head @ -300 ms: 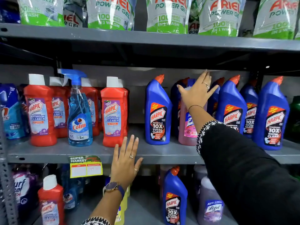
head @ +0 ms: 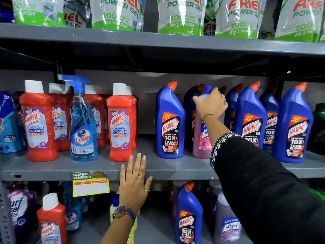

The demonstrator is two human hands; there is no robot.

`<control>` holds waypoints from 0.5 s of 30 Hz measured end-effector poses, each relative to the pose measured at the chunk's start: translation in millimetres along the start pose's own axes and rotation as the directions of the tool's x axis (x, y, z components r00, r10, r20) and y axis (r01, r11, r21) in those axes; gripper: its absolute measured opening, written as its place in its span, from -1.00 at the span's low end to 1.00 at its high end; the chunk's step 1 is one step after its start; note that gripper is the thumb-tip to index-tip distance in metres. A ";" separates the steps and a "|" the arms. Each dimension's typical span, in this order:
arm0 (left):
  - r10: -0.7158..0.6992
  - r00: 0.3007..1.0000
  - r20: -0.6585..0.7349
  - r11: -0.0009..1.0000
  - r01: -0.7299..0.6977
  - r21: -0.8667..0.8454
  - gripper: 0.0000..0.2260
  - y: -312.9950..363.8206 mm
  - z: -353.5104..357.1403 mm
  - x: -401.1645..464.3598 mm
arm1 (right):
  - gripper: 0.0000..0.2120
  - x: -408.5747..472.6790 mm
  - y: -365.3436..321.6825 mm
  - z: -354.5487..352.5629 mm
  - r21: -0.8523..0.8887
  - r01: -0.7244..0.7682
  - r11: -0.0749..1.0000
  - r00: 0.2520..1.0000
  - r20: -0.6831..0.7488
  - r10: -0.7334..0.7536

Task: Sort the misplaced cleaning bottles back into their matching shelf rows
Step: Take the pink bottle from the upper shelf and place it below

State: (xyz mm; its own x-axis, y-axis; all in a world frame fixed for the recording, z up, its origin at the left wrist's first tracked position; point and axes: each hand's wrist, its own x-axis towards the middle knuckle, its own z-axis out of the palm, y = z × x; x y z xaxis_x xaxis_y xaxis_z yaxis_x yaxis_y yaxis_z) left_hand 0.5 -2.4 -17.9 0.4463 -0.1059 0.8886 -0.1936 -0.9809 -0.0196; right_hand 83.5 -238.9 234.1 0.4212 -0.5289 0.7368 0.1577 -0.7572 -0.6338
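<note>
On the middle shelf, among blue bottles, the pink bottle stands upright, cap up; right hand grips its top. Left hand, fingers spread, lies flat at the front edge; a bare gap lies left.

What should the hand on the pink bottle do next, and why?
Probably close the right hand around the pink bottle and lift it straight up and out. It stands among blue Harpic bottles, so it looks misplaced, and the hand already rests on its top.
</note>
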 end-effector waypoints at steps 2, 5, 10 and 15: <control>0.002 1.000 -0.001 1.000 -0.002 -0.008 -0.46 -0.4 0.7 0.0 | -0.49 -2.6 -3.0 -2.8 0.024 -0.003 1.000 1.000 -0.028 0.004; 0.000 1.000 0.005 1.000 0.000 -0.016 -0.47 -0.9 0.3 -0.1 | -0.51 -5.4 -3.8 -8.1 0.043 0.003 0.999 0.998 -0.060 -0.001; -0.017 1.000 0.006 1.000 0.018 -0.021 -0.47 -0.8 1.9 -1.8 | -0.55 -15.0 -5.8 -20.1 0.074 0.026 0.997 0.989 -0.150 -0.015; -0.015 1.000 -0.008 0.999 0.015 -0.029 -0.47 -0.5 2.6 -1.3 | -0.62 -36.1 -2.5 -38.8 0.244 0.056 0.968 0.974 -0.228 0.001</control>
State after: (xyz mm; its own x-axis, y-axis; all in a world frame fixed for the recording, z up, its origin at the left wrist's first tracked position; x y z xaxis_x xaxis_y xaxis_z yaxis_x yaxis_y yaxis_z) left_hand 2.3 -2.2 -20.3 0.4426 -0.0894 0.8922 -0.2122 -0.9772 0.0073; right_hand 33.3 -232.8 218.2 0.2064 -0.6035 0.7702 0.3943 -0.6691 -0.6300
